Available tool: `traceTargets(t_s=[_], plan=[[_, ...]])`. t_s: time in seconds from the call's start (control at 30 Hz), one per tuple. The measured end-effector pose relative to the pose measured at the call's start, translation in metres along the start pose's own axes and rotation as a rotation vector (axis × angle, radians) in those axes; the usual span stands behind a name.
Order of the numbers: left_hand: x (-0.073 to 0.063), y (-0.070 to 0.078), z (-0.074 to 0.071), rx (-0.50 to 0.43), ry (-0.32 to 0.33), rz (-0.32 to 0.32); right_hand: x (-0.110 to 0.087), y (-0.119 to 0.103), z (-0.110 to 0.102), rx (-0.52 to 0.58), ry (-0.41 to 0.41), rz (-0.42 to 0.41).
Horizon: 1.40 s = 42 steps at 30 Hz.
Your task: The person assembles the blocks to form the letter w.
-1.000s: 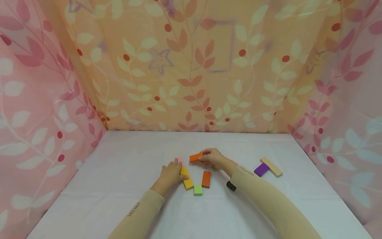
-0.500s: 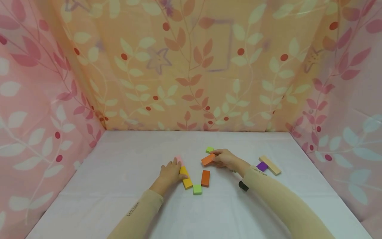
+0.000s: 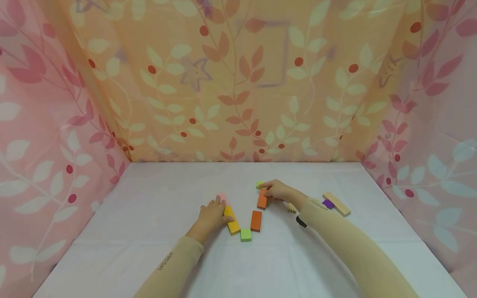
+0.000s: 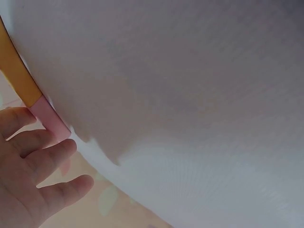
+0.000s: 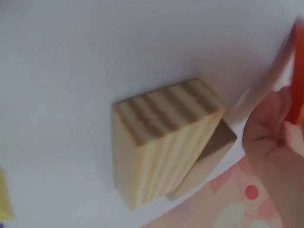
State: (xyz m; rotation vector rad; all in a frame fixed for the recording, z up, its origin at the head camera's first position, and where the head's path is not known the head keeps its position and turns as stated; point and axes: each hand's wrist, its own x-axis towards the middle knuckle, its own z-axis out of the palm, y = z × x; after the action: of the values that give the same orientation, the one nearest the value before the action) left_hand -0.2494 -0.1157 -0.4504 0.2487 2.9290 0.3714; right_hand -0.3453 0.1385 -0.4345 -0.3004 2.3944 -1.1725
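Observation:
My right hand (image 3: 280, 190) pinches an orange block (image 3: 262, 199) just beyond a second, darker orange block (image 3: 256, 221) lying on the white table. In the right wrist view the held block shows as a red-orange edge beside the fingers. My left hand (image 3: 211, 216) rests along a row made of a yellow block (image 3: 232, 223) and a pink block (image 3: 222, 198), its fingers spread and relaxed. The left wrist view shows its fingertips at the pink block (image 4: 50, 118). Between the yellow row and the darker orange block, at the near end, sits a light green block (image 3: 245, 235).
Another green block (image 3: 258, 185) is partly hidden behind the right hand. Under the right forearm stands a striped wooden block (image 5: 166, 137), with a plain wooden block (image 5: 204, 161) behind it. A purple block (image 3: 328, 203) touches a pale wooden plank (image 3: 340, 205) on the right.
My right hand has carried the orange block rightward, then turned it from crosswise to lengthwise, nearly in line with the darker orange one. The left hand has stayed on its row.

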Motion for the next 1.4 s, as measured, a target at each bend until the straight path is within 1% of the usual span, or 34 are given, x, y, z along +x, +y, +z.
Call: traceTargets(t_s=[0.07, 0.13, 0.17, 0.27, 0.37, 0.47, 0.63, 0.87, 1.1, 1.4], plan=[[0.001, 0.001, 0.000, -0.002, 0.000, 0.000, 0.001, -0.001, 0.003, -0.142, 0.030, -0.026], [0.001, 0.001, 0.000, -0.003, -0.003, 0.000, 0.001, -0.002, 0.007, -0.249, 0.069, -0.026], [0.001, 0.002, 0.000, -0.004, -0.003, 0.001, 0.001, -0.001, 0.008, -0.290, 0.091, -0.019], [0.001, 0.003, -0.001, -0.006, -0.002, 0.003, -0.001, 0.000, 0.012, -0.333, 0.140, 0.004], [0.000, 0.002, -0.001, -0.014, 0.002, 0.004, -0.002, 0.001, 0.016, -0.327, 0.157, -0.012], [0.000, 0.001, -0.001, -0.020, -0.004, 0.008, -0.003, 0.001, 0.019, -0.272, 0.133, -0.026], [0.000, 0.000, -0.001, -0.033, -0.005, 0.020, -0.002, 0.001, 0.022, -0.205, 0.104, -0.002], [0.001, 0.002, -0.002, -0.057, -0.029, -0.011, 0.002, 0.004, 0.020, -0.221, 0.074, -0.017], [-0.001, 0.003, -0.006, -0.025, -0.013, 0.019, 0.002, 0.002, 0.020, -0.243, 0.045, -0.009], [-0.002, 0.004, -0.006, -0.018, -0.022, 0.010, 0.001, 0.002, 0.022, -0.249, 0.038, -0.027]])
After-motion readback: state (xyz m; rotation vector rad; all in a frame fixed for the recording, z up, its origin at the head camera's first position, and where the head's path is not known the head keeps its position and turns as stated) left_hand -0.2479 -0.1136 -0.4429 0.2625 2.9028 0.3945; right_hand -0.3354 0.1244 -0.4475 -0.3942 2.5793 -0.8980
